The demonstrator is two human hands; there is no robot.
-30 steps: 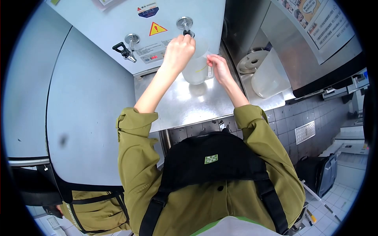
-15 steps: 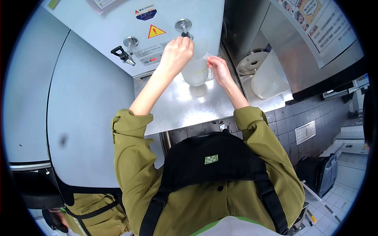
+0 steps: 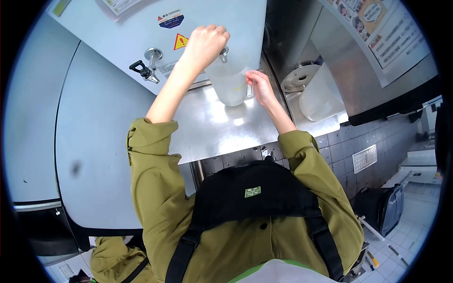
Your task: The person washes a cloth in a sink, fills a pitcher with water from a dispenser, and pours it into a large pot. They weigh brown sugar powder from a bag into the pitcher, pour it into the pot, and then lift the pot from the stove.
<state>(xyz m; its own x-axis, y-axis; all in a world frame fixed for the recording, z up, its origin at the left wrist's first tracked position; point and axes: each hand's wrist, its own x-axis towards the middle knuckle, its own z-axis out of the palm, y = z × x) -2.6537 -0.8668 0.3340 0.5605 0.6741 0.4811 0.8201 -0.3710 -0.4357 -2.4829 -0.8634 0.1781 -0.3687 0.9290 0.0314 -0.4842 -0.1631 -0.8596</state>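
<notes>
My left hand (image 3: 206, 45) is closed over the handle of the right-hand tap on a pale blue water dispenser (image 3: 141, 28); the fist hides the handle, while the tap's metal spout (image 3: 223, 55) shows just below. Under that spout is a translucent plastic pitcher (image 3: 230, 87) with a yellow line on its side. My right hand (image 3: 260, 86) has its fingers curled round the pitcher's handle, on the right side. Whether water is running, I cannot make out. The left tap (image 3: 147, 68), with its black lever, stands untouched.
Below lies a steel counter (image 3: 207, 127). To the right are a second translucent container (image 3: 321, 96) and a round metal lid (image 3: 301, 75). Another person's olive clothing (image 3: 113, 259) shows at lower left. A dark bin (image 3: 380, 210) stands on the tiled floor at right.
My left hand has risen and now covers the tap handle, whose black part showed below it before. The view has shifted slightly. The other person at lower left has moved.
</notes>
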